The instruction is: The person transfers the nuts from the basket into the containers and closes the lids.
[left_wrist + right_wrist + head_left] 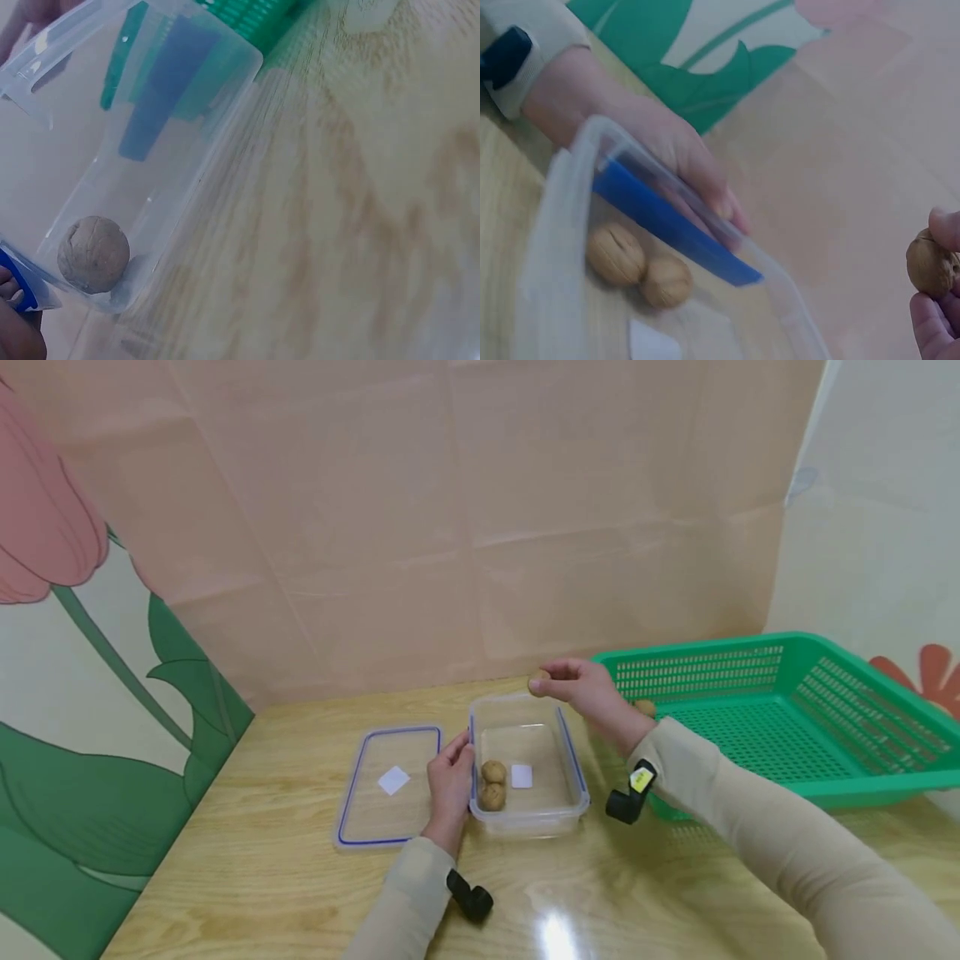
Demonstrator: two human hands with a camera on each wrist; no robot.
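Observation:
A clear plastic food container (531, 822) with blue-edged sides stands lidless on the table. Two walnuts, a rear walnut (493, 772) and a front walnut (492, 797), lie against its left wall, beside a small white square (521, 777). My left hand (450, 781) holds the container's left side at the rim; the right wrist view shows its thumb against the wall (709, 187). Above the container's far right corner, my right hand (588, 689) pinches another walnut (930, 264) between thumb and fingertips. In the left wrist view, one walnut (94, 253) shows through the clear wall.
The container's lid (386, 747), blue-sealed with a white square on it, lies flat on the left. A green perforated basket (795, 743) stands on the right, with a walnut (643, 708) by its left wall. A papered wall (390, 527) rises behind the table.

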